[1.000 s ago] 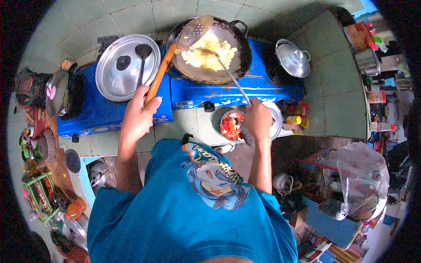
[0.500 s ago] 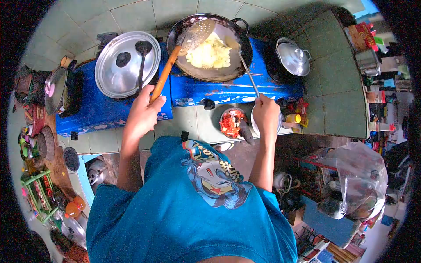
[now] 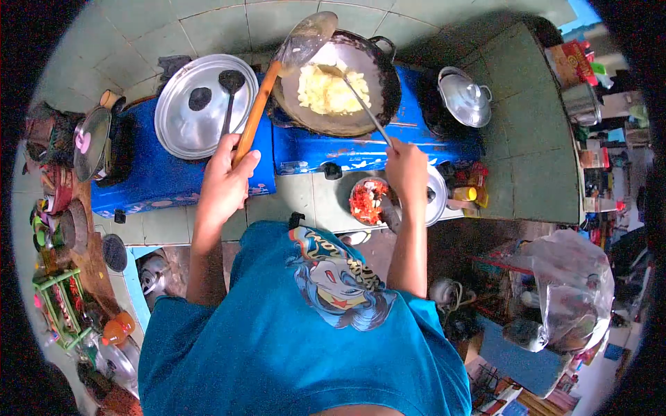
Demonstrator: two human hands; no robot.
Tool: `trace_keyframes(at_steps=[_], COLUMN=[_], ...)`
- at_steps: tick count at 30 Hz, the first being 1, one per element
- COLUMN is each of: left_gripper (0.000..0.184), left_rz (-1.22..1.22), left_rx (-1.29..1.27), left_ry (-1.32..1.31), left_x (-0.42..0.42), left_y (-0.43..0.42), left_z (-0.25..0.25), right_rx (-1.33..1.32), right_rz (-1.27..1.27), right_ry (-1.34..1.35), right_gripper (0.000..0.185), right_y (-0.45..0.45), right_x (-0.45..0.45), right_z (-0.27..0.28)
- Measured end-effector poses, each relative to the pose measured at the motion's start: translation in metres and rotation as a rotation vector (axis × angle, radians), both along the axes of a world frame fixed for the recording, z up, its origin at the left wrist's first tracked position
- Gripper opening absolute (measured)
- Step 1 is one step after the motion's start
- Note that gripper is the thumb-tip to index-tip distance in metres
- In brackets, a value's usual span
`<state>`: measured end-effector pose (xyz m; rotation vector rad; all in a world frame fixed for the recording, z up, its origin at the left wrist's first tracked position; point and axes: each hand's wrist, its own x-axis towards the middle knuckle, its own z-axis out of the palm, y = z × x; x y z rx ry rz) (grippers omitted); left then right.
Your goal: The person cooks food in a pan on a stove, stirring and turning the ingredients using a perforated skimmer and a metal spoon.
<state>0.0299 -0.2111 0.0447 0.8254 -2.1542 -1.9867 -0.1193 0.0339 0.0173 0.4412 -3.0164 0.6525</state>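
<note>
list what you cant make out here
All in the head view:
Any flame under the wok: hidden by the wok.
Contents of the lidded pot: covered.
Head of the metal utensil: partly buried in the pale food.
Packet labels, far right: too small.

The big round lid is of metal, smooth and shiny. The skimmer's handle looks like wood, slightly glossy. The stove has glossy blue paint, the pan's rim is dark and rough, the shirt is matt cloth.
</note>
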Motion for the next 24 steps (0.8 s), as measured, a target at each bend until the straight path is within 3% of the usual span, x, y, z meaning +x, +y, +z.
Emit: trace_keyframes(at_steps=[5, 9, 14, 18, 24], left_gripper=[0.026, 0.026, 0.029, 0.029, 0.028], left_rz=[-0.018, -0.002, -0.035, -0.034, -0.071], left_rx=[-0.010, 0.011, -0.003, -0.018, 0.087], left_ry=[-0.024, -0.053, -0.089, -0.110, -0.048], left_x=[0.003, -0.001, 0.001, -0.001, -0.002], left_y=[-0.004, 0.005, 0.006, 0.006, 0.005], left_z=[0.000, 0.003, 0.002, 0.000, -0.002], right_rx=[0.034, 0.038, -0.035, 0.023, -0.151], right_rz=[-0.019, -0.007, 0.022, 0.034, -0.082], right_ry=[-0.110, -0.034, -0.026, -0.126, 0.005], right_gripper=[0.014, 0.014, 0.014, 0.021, 0.022], right_y=[0.015, 0.007, 0.019, 0.023, 0.020], right_x=[0.026, 0.013, 0.035, 0.043, 0.050], right_z=[0.042, 0.002, 0.029, 0.018, 0.032])
